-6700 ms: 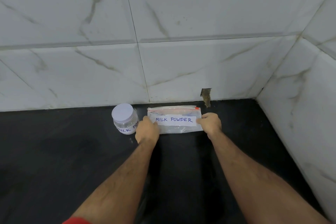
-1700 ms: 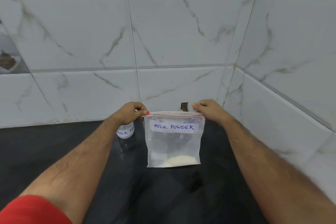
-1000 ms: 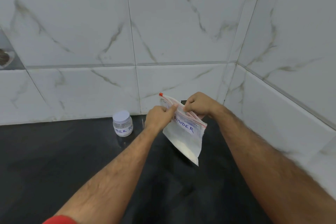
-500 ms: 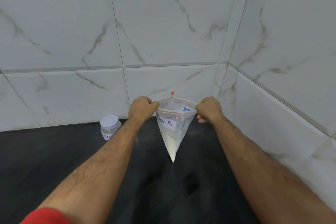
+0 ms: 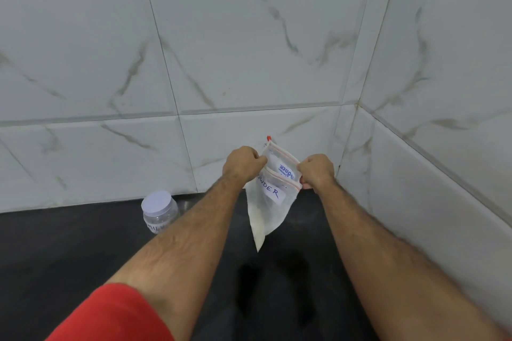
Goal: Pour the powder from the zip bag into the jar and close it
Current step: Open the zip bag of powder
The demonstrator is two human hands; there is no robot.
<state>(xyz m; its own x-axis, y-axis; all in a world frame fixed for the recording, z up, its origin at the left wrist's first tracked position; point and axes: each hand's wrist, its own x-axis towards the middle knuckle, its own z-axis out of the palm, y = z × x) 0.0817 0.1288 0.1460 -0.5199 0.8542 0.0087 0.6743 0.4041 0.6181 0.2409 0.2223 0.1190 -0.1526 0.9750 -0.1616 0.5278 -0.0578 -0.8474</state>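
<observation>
I hold a clear zip bag (image 5: 267, 205) labelled in blue above the black counter, its red zip mouth pulled open. My left hand (image 5: 242, 166) pinches one lip of the mouth and my right hand (image 5: 315, 171) pinches the other. White powder lies in the bag's lower corner, which hangs down as a point. A small clear jar (image 5: 160, 212) with a white lid on it stands on the counter to the left, near the wall, partly behind my left forearm.
The black counter (image 5: 69, 252) runs into a corner of white marble-patterned tiled walls (image 5: 249, 50); the right wall (image 5: 443, 160) is close beside my right arm. A red sleeve shows at the lower left.
The bag's mouth has narrowed and tilted, and the bag has turned so that more of its label faces me. Both hands still pinch the lips. The view has shifted slightly.
</observation>
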